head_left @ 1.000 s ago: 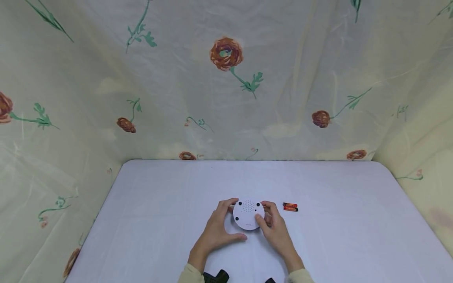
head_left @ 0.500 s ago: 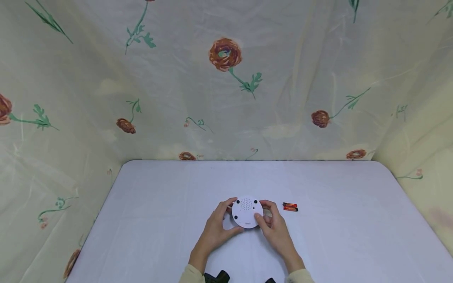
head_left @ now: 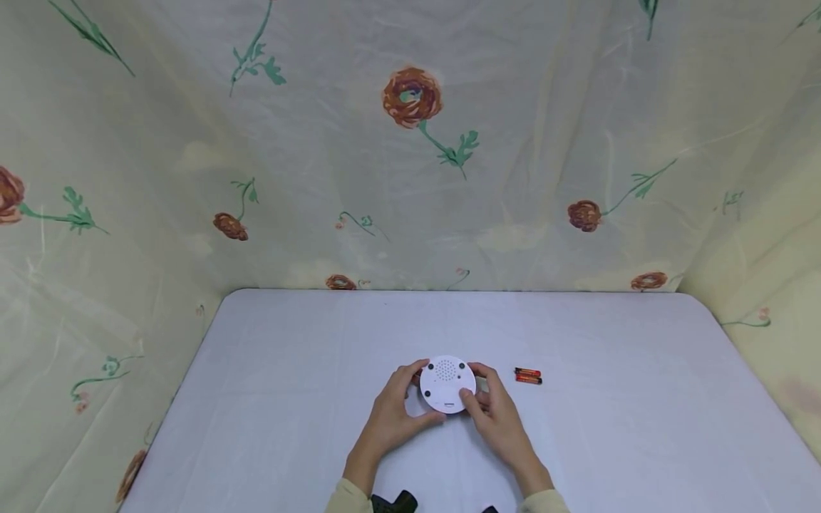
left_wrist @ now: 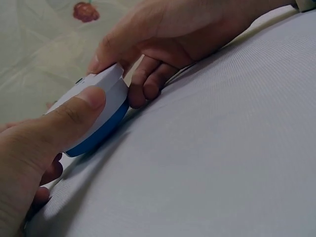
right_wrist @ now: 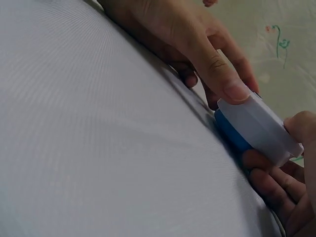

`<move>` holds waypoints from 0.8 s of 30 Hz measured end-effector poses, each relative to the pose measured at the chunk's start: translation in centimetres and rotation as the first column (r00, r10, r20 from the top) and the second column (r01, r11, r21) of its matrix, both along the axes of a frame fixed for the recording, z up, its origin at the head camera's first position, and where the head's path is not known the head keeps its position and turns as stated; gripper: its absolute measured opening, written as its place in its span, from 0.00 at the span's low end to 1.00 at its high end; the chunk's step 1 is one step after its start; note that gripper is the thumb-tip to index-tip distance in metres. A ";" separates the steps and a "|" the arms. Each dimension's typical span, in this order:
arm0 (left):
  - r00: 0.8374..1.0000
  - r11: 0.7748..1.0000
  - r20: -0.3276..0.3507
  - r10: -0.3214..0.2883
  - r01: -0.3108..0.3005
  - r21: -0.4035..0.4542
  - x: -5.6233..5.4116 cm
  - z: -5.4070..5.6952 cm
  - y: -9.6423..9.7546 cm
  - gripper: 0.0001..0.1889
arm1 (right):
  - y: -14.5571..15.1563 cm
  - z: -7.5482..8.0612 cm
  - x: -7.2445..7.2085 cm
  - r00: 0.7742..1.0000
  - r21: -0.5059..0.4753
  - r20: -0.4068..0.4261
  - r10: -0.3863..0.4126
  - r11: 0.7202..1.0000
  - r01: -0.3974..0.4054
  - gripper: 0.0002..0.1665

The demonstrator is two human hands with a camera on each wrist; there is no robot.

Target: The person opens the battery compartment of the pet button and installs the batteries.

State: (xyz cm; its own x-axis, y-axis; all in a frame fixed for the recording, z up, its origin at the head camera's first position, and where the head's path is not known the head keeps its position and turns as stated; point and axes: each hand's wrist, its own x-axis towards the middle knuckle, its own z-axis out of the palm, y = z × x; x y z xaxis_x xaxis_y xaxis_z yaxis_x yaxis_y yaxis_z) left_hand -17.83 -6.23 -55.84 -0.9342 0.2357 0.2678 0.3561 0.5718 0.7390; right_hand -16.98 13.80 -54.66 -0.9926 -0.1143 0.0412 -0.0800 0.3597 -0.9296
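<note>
A round white device (head_left: 447,388) is held between both hands close over the table, its perforated face with small black dots turned up. Its lower side shows blue in both wrist views. With fingers at the far left edge and the thumb along the near rim, the left hand (head_left: 393,413) grips it. Across from that, the right hand (head_left: 498,417) pinches it, thumb pressed on the upper face near the right edge and fingers beneath. In the left wrist view the left thumb (left_wrist: 74,116) lies against the white side wall (left_wrist: 111,98).
Two red and black batteries (head_left: 529,375) lie side by side on the white-covered table (head_left: 288,370), right of the right hand. Flower-patterned curtain (head_left: 500,214) surrounds the table at the back and sides. Black straps (head_left: 394,502) show by the wrists.
The left thumb has closed in from a gap onto the near rim of the white device. The device has shifted slightly left and away. The right hand keeps its hold.
</note>
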 end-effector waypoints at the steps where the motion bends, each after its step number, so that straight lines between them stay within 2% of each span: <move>1: 1.000 1.000 0.006 0.004 -0.004 -0.003 0.0 -0.1 0.0 0.47 | -0.1 0.0 0.0 1.000 0.009 -0.006 0.000 1.000 0.000 0.29; 5: 1.000 1.000 0.022 0.007 -0.007 -0.001 -0.2 -0.2 0.0 0.46 | -0.4 0.1 0.1 0.999 0.111 -0.051 -0.001 0.994 0.006 0.28; 9: 0.999 1.000 0.035 0.001 -0.001 0.009 -0.2 -0.2 0.0 0.46 | -0.6 0.3 0.3 0.993 0.231 -0.118 -0.014 0.972 0.041 0.24; 12: 0.999 1.000 0.038 0.001 -0.002 0.002 -0.3 -0.1 -0.1 0.46 | -0.9 0.6 0.3 0.987 0.266 -0.163 -0.011 0.962 0.055 0.21; 15: 1.000 1.000 0.012 0.013 -0.013 -0.016 -0.3 0.0 0.0 0.47 | -0.8 1.0 0.3 0.974 0.325 -0.228 0.014 0.944 0.063 0.21; 18: 1.000 0.999 -0.007 0.027 -0.028 -0.036 -0.3 0.1 0.1 0.48 | -0.7 1.6 0.2 0.940 0.417 -0.336 0.052 0.903 0.099 0.20; 21: 0.999 0.998 0.005 0.042 -0.042 -0.050 -0.3 0.1 0.3 0.48 | -0.5 2.2 0.0 0.885 0.492 -0.449 0.120 0.860 0.133 0.18; 24: 0.998 0.997 0.033 0.054 -0.053 -0.049 -0.2 0.1 0.3 0.47 | -0.4 3.0 -0.4 0.837 0.571 -0.501 0.222 0.811 0.127 0.15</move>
State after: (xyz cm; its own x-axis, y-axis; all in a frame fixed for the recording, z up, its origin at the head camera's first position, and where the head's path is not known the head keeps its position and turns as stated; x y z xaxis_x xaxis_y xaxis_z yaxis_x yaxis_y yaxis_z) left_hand -18.04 -5.93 -55.76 -0.9543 0.1971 0.2248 0.2990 0.6247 0.7214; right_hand -17.35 13.43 -51.61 -0.8231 -0.3349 0.4587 -0.5164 0.7775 -0.3588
